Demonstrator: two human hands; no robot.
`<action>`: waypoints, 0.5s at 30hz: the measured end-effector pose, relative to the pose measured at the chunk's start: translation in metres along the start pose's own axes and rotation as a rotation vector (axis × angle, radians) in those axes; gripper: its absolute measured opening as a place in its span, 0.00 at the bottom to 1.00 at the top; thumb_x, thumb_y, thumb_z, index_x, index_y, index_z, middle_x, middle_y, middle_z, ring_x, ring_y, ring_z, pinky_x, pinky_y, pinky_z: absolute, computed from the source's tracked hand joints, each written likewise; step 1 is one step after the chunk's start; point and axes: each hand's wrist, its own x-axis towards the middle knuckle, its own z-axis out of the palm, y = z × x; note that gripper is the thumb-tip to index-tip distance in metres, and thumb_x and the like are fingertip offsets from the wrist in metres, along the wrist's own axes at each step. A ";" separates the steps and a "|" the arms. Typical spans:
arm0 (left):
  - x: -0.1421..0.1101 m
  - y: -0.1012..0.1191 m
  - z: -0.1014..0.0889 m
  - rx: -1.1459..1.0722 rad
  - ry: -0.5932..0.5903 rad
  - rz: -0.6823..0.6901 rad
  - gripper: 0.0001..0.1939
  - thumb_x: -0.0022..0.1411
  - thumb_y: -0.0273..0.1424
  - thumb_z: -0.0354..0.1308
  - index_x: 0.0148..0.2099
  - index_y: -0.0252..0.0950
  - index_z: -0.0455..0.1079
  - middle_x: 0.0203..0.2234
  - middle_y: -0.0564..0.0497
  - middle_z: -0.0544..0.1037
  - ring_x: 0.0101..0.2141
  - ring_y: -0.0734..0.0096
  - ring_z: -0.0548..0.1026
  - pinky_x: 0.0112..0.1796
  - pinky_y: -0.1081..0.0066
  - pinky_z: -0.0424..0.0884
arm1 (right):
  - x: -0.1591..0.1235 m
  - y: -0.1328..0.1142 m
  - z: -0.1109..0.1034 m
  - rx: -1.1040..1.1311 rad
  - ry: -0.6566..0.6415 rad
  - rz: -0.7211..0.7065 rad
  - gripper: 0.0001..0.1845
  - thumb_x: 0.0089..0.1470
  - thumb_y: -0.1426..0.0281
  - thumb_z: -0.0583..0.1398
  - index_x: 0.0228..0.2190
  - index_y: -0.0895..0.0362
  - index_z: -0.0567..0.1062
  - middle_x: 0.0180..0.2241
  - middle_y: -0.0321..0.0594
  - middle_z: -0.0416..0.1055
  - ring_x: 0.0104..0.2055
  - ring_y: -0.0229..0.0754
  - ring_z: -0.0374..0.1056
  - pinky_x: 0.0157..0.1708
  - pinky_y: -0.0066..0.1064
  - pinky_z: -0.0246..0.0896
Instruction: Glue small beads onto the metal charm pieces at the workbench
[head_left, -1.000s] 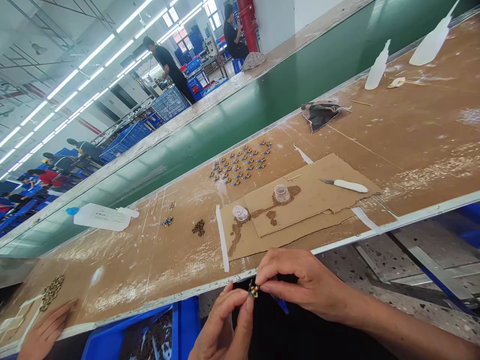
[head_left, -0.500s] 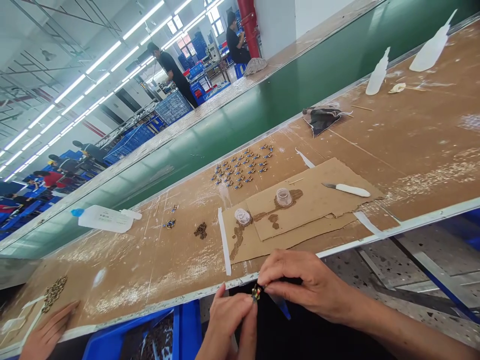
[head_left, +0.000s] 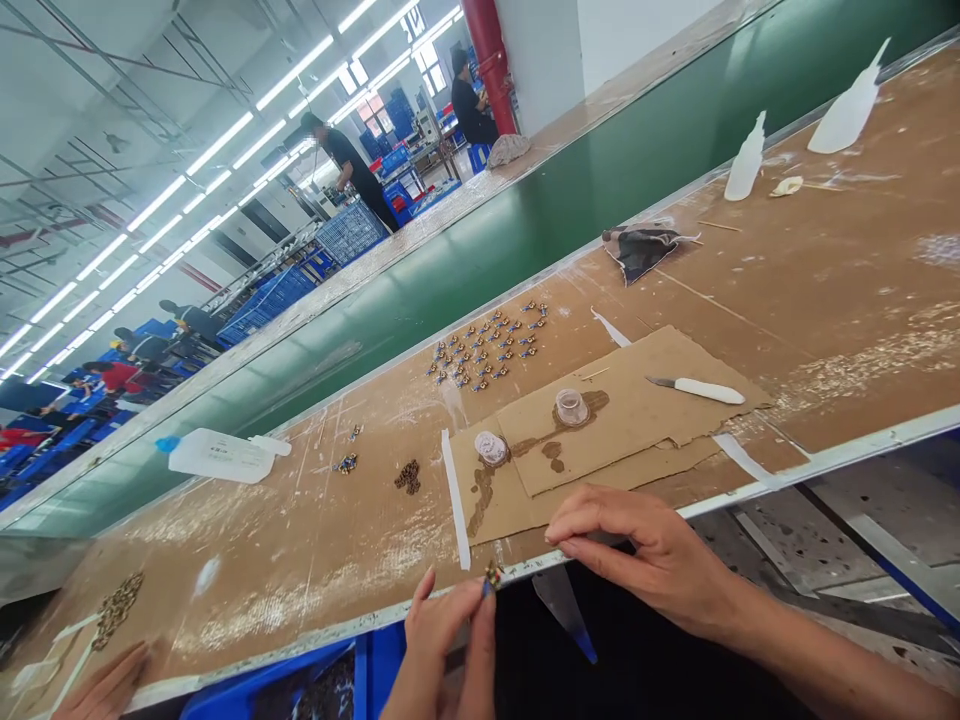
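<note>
Apart from the left hand (head_left: 450,645) since the earlier frames, the right hand (head_left: 645,565) has drawn off toward four o'clock. The left thumb and forefinger, at six o'clock, pinch a small blue-and-gold piece with a red spot (head_left: 492,577) just by the white-edged brown worktable (head_left: 360,530). Right thumb and forefinger meet near the table edge; whether they grip anything, I cannot tell. A translucent pointed object with a blue tip (head_left: 566,610) hangs below them, its upper end partly hidden.

Toward three o'clock, layered brown cardboard (head_left: 622,440) bears two small clear round cups (head_left: 571,407) and a white-handled knife (head_left: 709,390). Similar blue-and-gold pieces (head_left: 487,345) lie spread at the view's centre, with a small dark brown pile (head_left: 407,477) toward seven. Between eight and nine o'clock, a translucent white bottle with a blue cap (head_left: 221,456) lies on its side. At two are a dark crumpled cloth (head_left: 641,250) and two white squeeze bottles (head_left: 746,165). Another person's hand (head_left: 109,685) rests at eight, beside a pile of small brownish pieces (head_left: 118,610).
</note>
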 end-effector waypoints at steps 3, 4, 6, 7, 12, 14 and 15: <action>0.041 -0.005 0.008 -0.044 0.038 -0.113 0.12 0.45 0.37 0.65 0.35 0.40 0.76 0.27 0.52 0.80 0.33 0.61 0.78 0.36 0.63 0.76 | -0.002 0.007 -0.002 -0.105 0.065 -0.080 0.06 0.58 0.75 0.55 0.36 0.57 0.72 0.31 0.36 0.69 0.33 0.29 0.65 0.34 0.18 0.59; 0.059 -0.005 0.013 -0.075 0.014 -0.176 0.14 0.45 0.37 0.65 0.35 0.37 0.76 0.27 0.50 0.80 0.30 0.64 0.78 0.34 0.66 0.76 | -0.003 0.010 -0.002 -0.143 0.084 -0.105 0.07 0.58 0.76 0.55 0.37 0.57 0.72 0.30 0.36 0.69 0.33 0.29 0.65 0.34 0.19 0.59; 0.097 -0.005 0.026 -0.190 -0.058 -0.265 0.15 0.43 0.37 0.66 0.33 0.34 0.75 0.26 0.50 0.79 0.29 0.68 0.76 0.33 0.70 0.74 | -0.004 0.016 -0.001 -0.215 0.108 -0.155 0.08 0.58 0.77 0.54 0.38 0.57 0.71 0.30 0.36 0.68 0.32 0.29 0.64 0.33 0.19 0.58; 0.115 -0.006 0.034 -0.207 -0.122 -0.285 0.14 0.42 0.37 0.66 0.32 0.34 0.75 0.25 0.51 0.79 0.29 0.70 0.75 0.34 0.72 0.72 | -0.005 0.019 0.000 -0.248 0.116 -0.182 0.09 0.58 0.77 0.54 0.39 0.56 0.70 0.30 0.36 0.68 0.32 0.30 0.64 0.33 0.20 0.58; 0.183 -0.016 0.080 -0.161 -0.262 -0.281 0.09 0.41 0.33 0.66 0.25 0.33 0.73 0.19 0.55 0.75 0.23 0.75 0.71 0.28 0.74 0.67 | -0.004 0.024 0.004 -0.365 0.151 -0.280 0.10 0.58 0.78 0.53 0.40 0.57 0.69 0.30 0.37 0.67 0.31 0.30 0.63 0.32 0.19 0.59; 0.198 -0.024 0.094 -0.110 -0.299 -0.311 0.08 0.44 0.32 0.65 0.24 0.32 0.71 0.17 0.57 0.72 0.20 0.78 0.69 0.25 0.75 0.65 | -0.003 0.024 0.004 -0.387 0.157 -0.285 0.09 0.58 0.78 0.52 0.40 0.57 0.68 0.30 0.37 0.67 0.30 0.30 0.64 0.32 0.19 0.59; 0.203 -0.027 0.099 -0.076 -0.316 -0.330 0.08 0.47 0.31 0.64 0.25 0.32 0.70 0.16 0.58 0.70 0.19 0.79 0.67 0.24 0.75 0.65 | -0.003 0.024 0.003 -0.396 0.157 -0.284 0.09 0.58 0.77 0.52 0.40 0.57 0.68 0.29 0.37 0.67 0.30 0.30 0.64 0.31 0.19 0.60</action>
